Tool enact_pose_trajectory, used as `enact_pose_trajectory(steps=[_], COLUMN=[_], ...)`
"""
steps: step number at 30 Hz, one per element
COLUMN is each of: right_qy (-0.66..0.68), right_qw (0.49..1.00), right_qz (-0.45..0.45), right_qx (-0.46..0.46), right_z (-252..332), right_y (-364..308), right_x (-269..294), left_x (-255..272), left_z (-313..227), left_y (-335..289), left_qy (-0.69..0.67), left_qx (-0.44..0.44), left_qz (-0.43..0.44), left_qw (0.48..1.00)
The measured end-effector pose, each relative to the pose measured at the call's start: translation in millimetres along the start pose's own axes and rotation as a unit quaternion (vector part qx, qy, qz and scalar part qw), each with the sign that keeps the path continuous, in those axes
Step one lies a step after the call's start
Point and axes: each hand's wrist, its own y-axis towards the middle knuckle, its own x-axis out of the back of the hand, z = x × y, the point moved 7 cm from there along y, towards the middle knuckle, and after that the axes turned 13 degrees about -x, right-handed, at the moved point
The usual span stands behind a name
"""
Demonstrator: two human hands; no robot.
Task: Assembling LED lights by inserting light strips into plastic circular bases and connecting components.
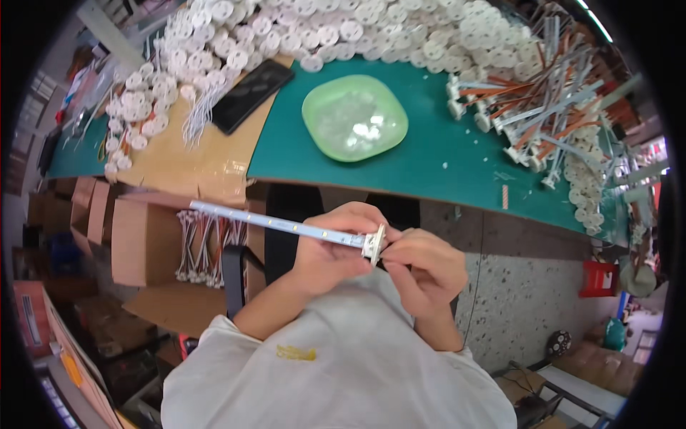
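In front of my chest, my left hand (325, 261) is closed around the near end of a narrow, pale LED strip (279, 224). Small yellowish LEDs dot the strip, which points out to the left and slightly away from me. Its right end meets a white round disc cap (376, 245), seen edge-on between my hands. My right hand (430, 268) is closed in a pinch just behind that cap, with thumb and index finger near its right face. Whatever those fingertips grip is too small or hidden to make out.
A light green bowl (311, 127) holding small clear pieces stands on the green table (286, 159). Left of it lies a black phone (251, 96) on cardboard. White discs (329, 34) pile along the back; several LED strips (547, 111) heap at right. An open carton (146, 243) stands lower left.
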Motion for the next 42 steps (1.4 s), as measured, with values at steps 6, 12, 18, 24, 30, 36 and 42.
enact_pose_trajectory(steps=[6, 12, 18, 24, 30, 36, 42], right_qy=[-0.007, -0.079, -0.085, -0.135, -0.066, 0.045, 0.047], right_qw=[1.0, 0.995, 0.991, 0.979, 0.988, 0.991, 0.994], right_qz=[-0.012, -0.039, -0.062, -0.049, -0.091, -0.104, -0.097], right_qx=[0.004, 0.05, 0.089, 0.144, 0.109, 0.066, 0.033], right_z=[0.8, 10.0, 11.2, 13.8, 5.1, 0.9, -13.8], right_y=[-7.3, -12.9, -15.6, -14.3, -19.0, -17.5, -15.3], right_x=[-8.0, -12.3, -17.3, -15.1, -16.1, -11.4, -10.0], left_x=[5.1, 4.3, 2.1, 0.3, 14.3, 15.1, 20.0], left_z=[-0.4, -5.5, -7.4, -6.9, -7.9, -12.0, -0.7], left_y=[-17.7, -21.5, -23.7, -26.9, -43.1, -34.9, -31.5], left_qy=[-0.052, -0.034, -0.028, 0.039, 0.148, 0.098, 0.079], left_qx=[0.036, 0.031, 0.016, -0.007, -0.002, -0.045, -0.037], left_qz=[-0.051, -0.044, -0.077, -0.064, -0.155, -0.143, -0.16], left_qw=[0.997, 0.998, 0.996, 0.997, 0.977, 0.984, 0.983])
